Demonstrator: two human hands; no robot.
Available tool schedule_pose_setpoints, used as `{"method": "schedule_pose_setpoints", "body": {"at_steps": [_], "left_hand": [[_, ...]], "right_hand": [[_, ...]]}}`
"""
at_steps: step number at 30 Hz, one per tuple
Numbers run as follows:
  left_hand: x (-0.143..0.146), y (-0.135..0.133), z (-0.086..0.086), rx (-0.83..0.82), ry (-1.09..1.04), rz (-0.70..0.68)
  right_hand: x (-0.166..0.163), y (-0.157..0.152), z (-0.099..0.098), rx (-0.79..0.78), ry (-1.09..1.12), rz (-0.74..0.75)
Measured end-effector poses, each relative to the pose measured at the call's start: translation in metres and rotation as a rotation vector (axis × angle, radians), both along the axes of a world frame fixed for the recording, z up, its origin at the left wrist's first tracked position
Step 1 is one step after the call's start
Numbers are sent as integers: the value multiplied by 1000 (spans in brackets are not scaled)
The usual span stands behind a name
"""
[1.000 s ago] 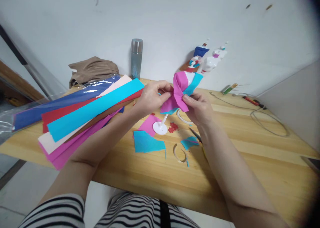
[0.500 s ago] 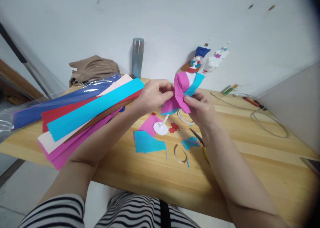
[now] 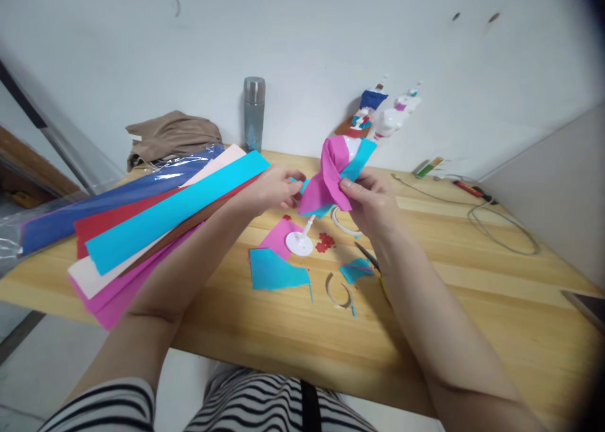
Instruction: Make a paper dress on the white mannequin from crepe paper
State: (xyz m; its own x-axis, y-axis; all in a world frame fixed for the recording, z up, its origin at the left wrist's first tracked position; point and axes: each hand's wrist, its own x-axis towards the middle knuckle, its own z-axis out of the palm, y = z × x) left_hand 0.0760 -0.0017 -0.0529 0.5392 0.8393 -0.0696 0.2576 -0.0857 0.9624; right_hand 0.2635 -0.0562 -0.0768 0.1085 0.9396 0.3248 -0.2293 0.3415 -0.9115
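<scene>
A small white figure on a round white stand (image 3: 299, 243) is wrapped in magenta paper (image 3: 326, 180) and cyan paper (image 3: 360, 157). It is raised above the wooden table (image 3: 472, 306). My right hand (image 3: 368, 200) pinches the magenta paper at the figure's right side. My left hand (image 3: 271, 189) is at the left lower edge of the paper, its fingers curled and touching a cyan bit. Below lie a cyan scrap (image 3: 274, 271), a magenta scrap (image 3: 278, 235) and red flower pieces (image 3: 324, 241).
Long sheets of coloured paper (image 3: 155, 217) in a clear sleeve lie at the left. A steel bottle (image 3: 254, 113) and tan cloth (image 3: 172, 135) stand by the wall, with more dressed figures (image 3: 385, 113). Scissors (image 3: 371, 262), tape strips (image 3: 338, 290) and a cable (image 3: 501, 230) are on the right.
My left hand has dropped lower and slid off the top of the magenta paper. The right hand keeps its pinch. The view shifted slightly left.
</scene>
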Motion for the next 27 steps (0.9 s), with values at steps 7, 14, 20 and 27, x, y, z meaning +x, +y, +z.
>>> {"method": "schedule_pose_setpoints", "body": {"at_steps": [7,14,20,27], "left_hand": [[-6,8,-7,-176,-144,-110],[-7,14,-14,-371,-268,-234],[-8,15,-15,-339,-223,-278],[-3,6,-14,-338,-227,-330]], "right_hand": [[3,3,0,-2,3,4],[9,8,-4,-12,-11,-11],[11,9,-7,27,-45,8],[10,9,-7,14,-43,-27]]}}
